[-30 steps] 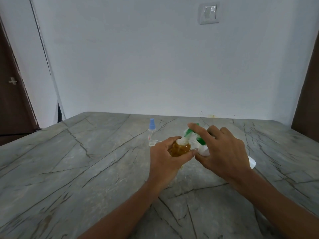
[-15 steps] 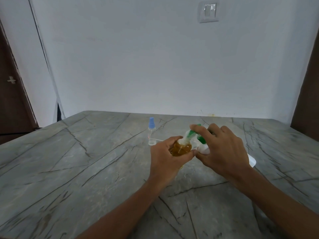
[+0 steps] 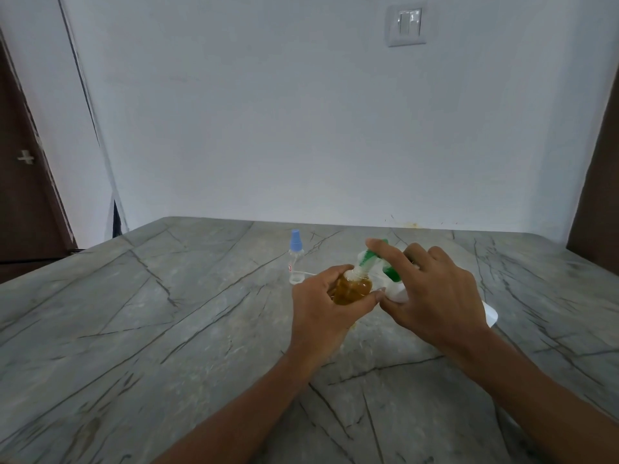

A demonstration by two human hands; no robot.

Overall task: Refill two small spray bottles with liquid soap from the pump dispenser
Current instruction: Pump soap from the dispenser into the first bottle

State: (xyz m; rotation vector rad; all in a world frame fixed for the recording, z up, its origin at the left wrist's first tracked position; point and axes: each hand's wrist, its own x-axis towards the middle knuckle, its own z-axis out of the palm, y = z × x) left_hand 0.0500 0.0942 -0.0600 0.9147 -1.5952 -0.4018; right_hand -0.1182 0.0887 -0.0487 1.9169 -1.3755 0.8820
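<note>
Frame centre: my left hand grips the amber spray bottle.
My right hand clasps and mostly hides the green-topped pump dispenser.

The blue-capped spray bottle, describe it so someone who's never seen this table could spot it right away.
On the grey veined stone table, look beyond the two hands towards the white wall. There a small clear spray bottle stands upright alone. Its pale blue cap and untouched position distinguish it from the amber-filled bottle gripped in the left hand.
</note>
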